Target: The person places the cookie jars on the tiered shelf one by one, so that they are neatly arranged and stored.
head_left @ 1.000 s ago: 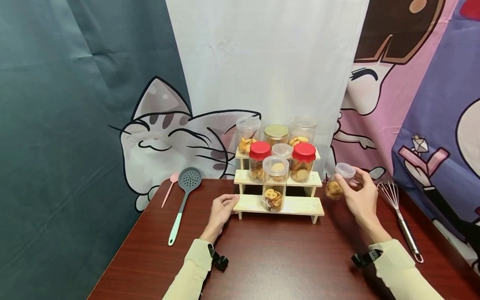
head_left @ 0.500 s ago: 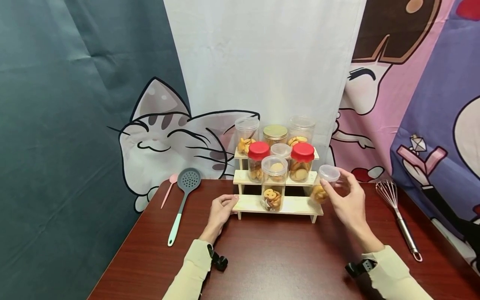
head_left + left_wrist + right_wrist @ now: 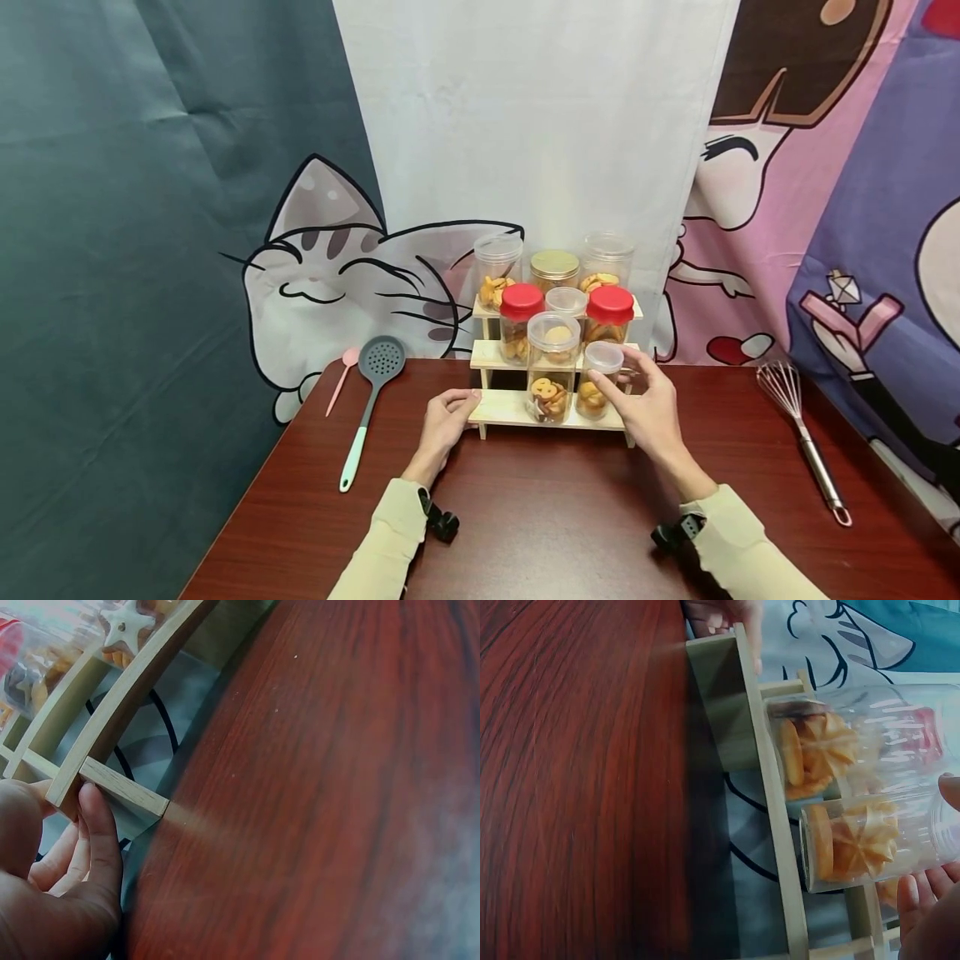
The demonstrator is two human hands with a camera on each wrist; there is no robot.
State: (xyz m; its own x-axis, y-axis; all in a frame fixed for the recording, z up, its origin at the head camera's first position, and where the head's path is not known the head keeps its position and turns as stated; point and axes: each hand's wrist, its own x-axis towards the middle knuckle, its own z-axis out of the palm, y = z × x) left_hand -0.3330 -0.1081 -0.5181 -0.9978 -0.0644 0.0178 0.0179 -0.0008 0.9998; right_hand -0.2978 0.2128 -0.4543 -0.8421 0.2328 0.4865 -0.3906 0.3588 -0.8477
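My right hand [image 3: 651, 410] grips a small clear jar [image 3: 592, 400] with a translucent lid and cookies inside. It holds the jar upright at the right part of the bottom step of a three-tier wooden stand [image 3: 498, 407]. In the right wrist view the jar's base [image 3: 807, 851] is at the front plank; whether it bears on it I cannot tell. Beside it stands a taller clear jar [image 3: 551, 398] of cookies. My left hand [image 3: 441, 427] pinches the left end of the bottom plank [image 3: 112, 720], with fingers [image 3: 97, 817] beside the leg.
Two red-lidded jars [image 3: 522, 302] flank a clear-lidded jar [image 3: 566, 300] on the middle tier. Up top, a gold-lidded jar [image 3: 554, 265] stands between two clear jars. A skimmer [image 3: 381, 362] and pink spoon [image 3: 347, 367] lie left, a whisk [image 3: 806, 442] right, on the table [image 3: 540, 517].
My right hand has carried the small jar leftward from beyond the stand's right side to the bottom step, next to the taller jar. My left hand keeps its hold on the plank's end.
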